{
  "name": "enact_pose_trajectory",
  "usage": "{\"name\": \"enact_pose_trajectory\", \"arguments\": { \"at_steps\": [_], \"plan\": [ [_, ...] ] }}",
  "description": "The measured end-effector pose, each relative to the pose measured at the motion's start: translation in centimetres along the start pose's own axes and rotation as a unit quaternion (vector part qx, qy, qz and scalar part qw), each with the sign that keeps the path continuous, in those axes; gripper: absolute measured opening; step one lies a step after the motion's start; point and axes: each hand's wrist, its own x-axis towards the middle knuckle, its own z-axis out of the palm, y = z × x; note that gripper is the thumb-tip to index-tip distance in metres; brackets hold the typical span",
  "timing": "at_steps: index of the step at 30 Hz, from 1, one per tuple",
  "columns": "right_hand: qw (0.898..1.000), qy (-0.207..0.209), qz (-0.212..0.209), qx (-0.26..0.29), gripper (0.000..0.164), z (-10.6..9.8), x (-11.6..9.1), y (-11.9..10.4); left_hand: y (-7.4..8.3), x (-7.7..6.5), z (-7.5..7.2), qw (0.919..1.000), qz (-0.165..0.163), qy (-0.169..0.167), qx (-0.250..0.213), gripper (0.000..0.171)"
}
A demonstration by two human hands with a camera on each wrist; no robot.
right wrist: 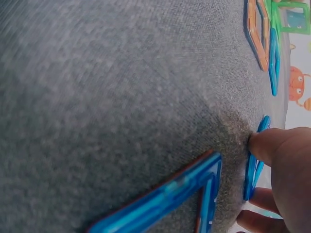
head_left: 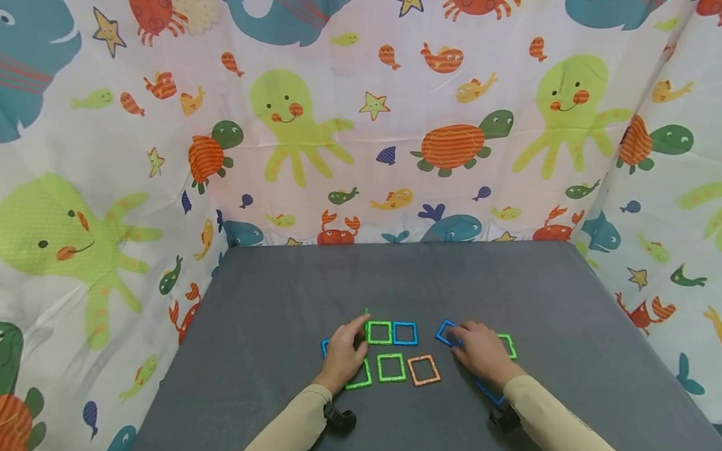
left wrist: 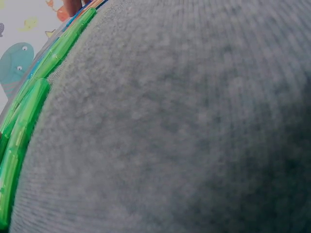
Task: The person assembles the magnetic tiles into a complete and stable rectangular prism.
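At the lower centre of the frame, the left hand [head_left: 342, 356] grips with curved fingers an upright green square [head_left: 366, 314], beside which lie a flat green square [head_left: 380, 343] and a blue square [head_left: 405, 343]. More to the right, the right hand [head_left: 480, 349] pinches another blue frame [head_left: 442, 328].

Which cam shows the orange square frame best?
Head: the orange square frame shows all four sides, unobstructed. Right wrist sees it foreshortened, cut by the top edge; left wrist gives just an orange sliver at the top, probably the same frame.
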Motion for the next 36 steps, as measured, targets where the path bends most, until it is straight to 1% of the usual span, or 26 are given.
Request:
{"name": "enact_pose_trajectory", "arguments": {
  "at_steps": [5, 9, 13, 17, 22, 29, 36],
  "plan": [
    [1.0, 0.007, -0.018, 0.005, 0.029, 0.1, 0.1, 0.0, 0.0, 0.0, 0.0, 0.9999, -0.011, -0.012, -0.002, 0.054],
    [0.999, 0.011, -0.029, 0.02, 0.029, 0.1, 0.2, 0.0, -0.1, 0.0, 0.0, 1.0, -0.005, -0.006, 0.0, 0.054],
    [0.999, 0.01, -0.027, 0.042, 0.033, 0.0, 0.4, 0.1, -0.1, 0.1, 0.0, 1.0, 0.007, 0.006, 0.004, 0.054],
    [0.998, 0.011, -0.018, 0.053, 0.035, -0.2, 0.7, 0.0, 0.0, 0.1, -0.1, 1.0, 0.005, 0.002, 0.001, 0.054],
    [0.998, 0.03, -0.018, 0.049, 0.034, -0.6, 0.9, -0.2, 0.0, 0.0, -0.1, 1.0, 0.0, -0.005, -0.006, 0.054],
    [0.997, 0.069, -0.011, 0.03, 0.029, -0.7, 1.4, -0.1, -0.2, 0.0, 0.0, 0.9998, 0.017, 0.012, 0.003, 0.055],
    [0.995, 0.087, -0.006, 0.048, 0.028, -0.6, 2.6, -0.6, -0.2, 0.0, 0.0, 0.9999, 0.014, 0.003, 0.003, 0.054]
  ]
}}
